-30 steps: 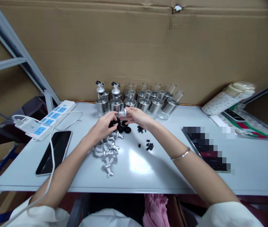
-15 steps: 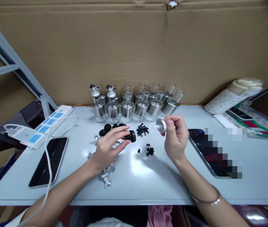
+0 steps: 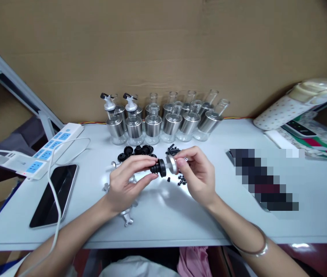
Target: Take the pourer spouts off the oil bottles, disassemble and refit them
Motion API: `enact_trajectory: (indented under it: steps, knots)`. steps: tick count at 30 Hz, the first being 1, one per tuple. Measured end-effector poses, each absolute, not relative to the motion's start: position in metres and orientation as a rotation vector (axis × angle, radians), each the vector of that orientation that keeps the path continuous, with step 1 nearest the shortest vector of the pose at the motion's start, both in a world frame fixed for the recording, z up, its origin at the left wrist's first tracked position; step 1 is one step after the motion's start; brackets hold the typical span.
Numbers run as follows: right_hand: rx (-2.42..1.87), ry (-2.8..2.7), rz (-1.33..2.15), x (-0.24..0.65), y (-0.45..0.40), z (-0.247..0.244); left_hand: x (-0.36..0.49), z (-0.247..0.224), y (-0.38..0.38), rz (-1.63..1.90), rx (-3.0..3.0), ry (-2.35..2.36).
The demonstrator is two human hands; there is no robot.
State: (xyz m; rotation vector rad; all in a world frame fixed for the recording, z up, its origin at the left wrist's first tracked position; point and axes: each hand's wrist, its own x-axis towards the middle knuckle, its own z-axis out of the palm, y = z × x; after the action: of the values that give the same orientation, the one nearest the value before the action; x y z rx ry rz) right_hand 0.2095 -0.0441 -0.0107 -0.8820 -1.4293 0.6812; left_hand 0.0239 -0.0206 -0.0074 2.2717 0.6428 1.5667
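Between the fingertips of my left hand (image 3: pixel 127 182) is a black ribbed stopper (image 3: pixel 159 168), its wide end facing right. My right hand (image 3: pixel 198 175) pinches a silver pourer top (image 3: pixel 171 164) by its far side. The pourer's pale stem meets the middle of the stopper's wide end; how deep it sits I cannot tell. Beneath and beside my left hand lie silver pourer parts (image 3: pixel 127 218), partly hidden. More black stoppers (image 3: pixel 138 150) are heaped behind it. Small black caps (image 3: pixel 182 179) and black lever pieces (image 3: pixel 172 149) lie near my right hand, partly covered by it.
Glass bottles with metal bands (image 3: pixel 153 125) stand in rows at the back, two bearing pourers. To the left are a power strip (image 3: pixel 52 148), a phone (image 3: pixel 54 196) and a white cable (image 3: pixel 54 188). A blurred-out phone (image 3: pixel 263 179) and a dotted flask (image 3: pixel 281 109) are on the right.
My right hand has moved left, bringing the pourer top's stem to the stopper in my left hand. My left hand has barely moved. The view has shifted slightly.
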Motion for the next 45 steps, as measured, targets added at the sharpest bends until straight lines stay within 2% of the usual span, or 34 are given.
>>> enact_trajectory:
  steps: [5,22,36,41,45]
  knots:
    - [-0.854,-1.507,0.673,0.209,-0.044,-0.014,0.02,-0.003,-0.017,1.582,2.415,0.625]
    - [-0.805,-1.595,0.52,0.207,-0.046,-0.012,0.023,0.001,-0.018,1.523,2.131,0.633]
    - [-0.906,-1.69,0.605,0.208,-0.045,-0.012,0.024,-0.003,-0.016,1.483,2.115,0.632]
    - [-1.08,-1.768,0.392,0.211,-0.038,-0.008,0.027,-0.008,-0.015,1.486,2.167,0.741]
    - [-1.181,-1.803,0.608,0.211,-0.034,-0.009,0.029,-0.01,-0.016,1.454,2.128,0.814]
